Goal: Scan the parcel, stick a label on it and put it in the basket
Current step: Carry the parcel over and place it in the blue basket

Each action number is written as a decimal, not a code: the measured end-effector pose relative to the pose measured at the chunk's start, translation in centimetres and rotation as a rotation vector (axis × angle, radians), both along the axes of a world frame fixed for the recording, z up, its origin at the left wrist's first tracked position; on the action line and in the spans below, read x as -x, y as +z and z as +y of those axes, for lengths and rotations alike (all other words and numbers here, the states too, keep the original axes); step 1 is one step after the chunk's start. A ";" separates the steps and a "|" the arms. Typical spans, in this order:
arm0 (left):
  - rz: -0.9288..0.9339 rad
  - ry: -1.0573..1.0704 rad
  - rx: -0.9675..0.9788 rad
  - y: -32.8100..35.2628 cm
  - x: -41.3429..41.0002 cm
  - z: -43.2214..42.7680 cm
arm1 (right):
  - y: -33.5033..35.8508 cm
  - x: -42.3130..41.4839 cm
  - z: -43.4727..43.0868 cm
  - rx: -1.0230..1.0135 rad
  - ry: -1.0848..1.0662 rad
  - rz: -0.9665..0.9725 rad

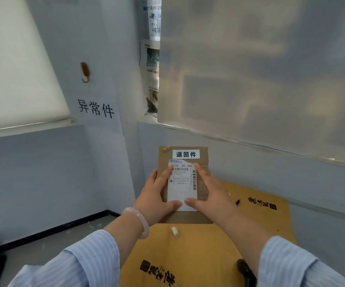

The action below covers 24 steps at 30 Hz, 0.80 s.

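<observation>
We are holding a brown parcel (pixel 183 183) up in front of us with both hands, a little past the middle of the view toward 5 o'clock. Our left hand (pixel 157 193) is on its left side and our right hand (pixel 211 193) is on its right side. The fingers (pixel 166 177) of both hands lie flat and spread on the front, with both thumbs pushing on the bottom edge of a white shipping label (pixel 183 183). We think we press like this so the label sticks down smooth and does not peel. The parcel is tipped up so its front faces us, which lets us see the bars and numbers while we press. A smaller white tag (pixel 185 154) with black letters sits at 12 o'clock from the big label, near the top of the parcel. Under our hands, toward 6 o'clock, lies a big flat piece of yellow-brown cardboard (pixel 188 251) with black writing on it, and it works like our worktop. A tiny white scrap (pixel 174 231) rests on it just below the parcel. On the wall at 10 o'clock is a paper sign (pixel 96 108) with black letters, with a small hook (pixel 85 72) above it. We cannot see a basket anywhere, and we cannot see a scanner either. So we guess the sticking part is nearly done, and the basket part has not happened yet.
</observation>
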<state>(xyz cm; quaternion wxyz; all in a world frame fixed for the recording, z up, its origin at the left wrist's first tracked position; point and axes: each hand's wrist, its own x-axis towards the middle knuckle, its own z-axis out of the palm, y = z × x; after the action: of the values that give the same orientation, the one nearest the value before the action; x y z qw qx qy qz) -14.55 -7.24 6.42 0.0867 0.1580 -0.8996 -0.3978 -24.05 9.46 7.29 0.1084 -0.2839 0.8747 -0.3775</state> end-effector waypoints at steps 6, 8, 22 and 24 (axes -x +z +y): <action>0.053 0.124 -0.044 0.3 -6.8 -5.3 | 0.3 -4.7 -6.5 0.022 0.154 0.017; 0.072 0.159 -0.057 0.4 -9.2 -6.9 | 0.6 -6.5 -8.7 0.026 0.207 0.015; 0.060 0.585 0.004 1.0 -39.8 -24.9 | -0.1 -31.9 -32.4 0.093 0.596 -0.040; 0.060 0.637 0.007 0.9 -44.3 -27.2 | -0.3 -35.9 -35.6 0.097 0.638 -0.037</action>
<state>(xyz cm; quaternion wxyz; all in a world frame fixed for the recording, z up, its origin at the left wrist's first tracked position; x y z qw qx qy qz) 29.70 -34.43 7.31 0.2339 0.4197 -0.8032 -0.3522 11.84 -26.13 7.00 0.2237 -0.5416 0.7205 -0.3707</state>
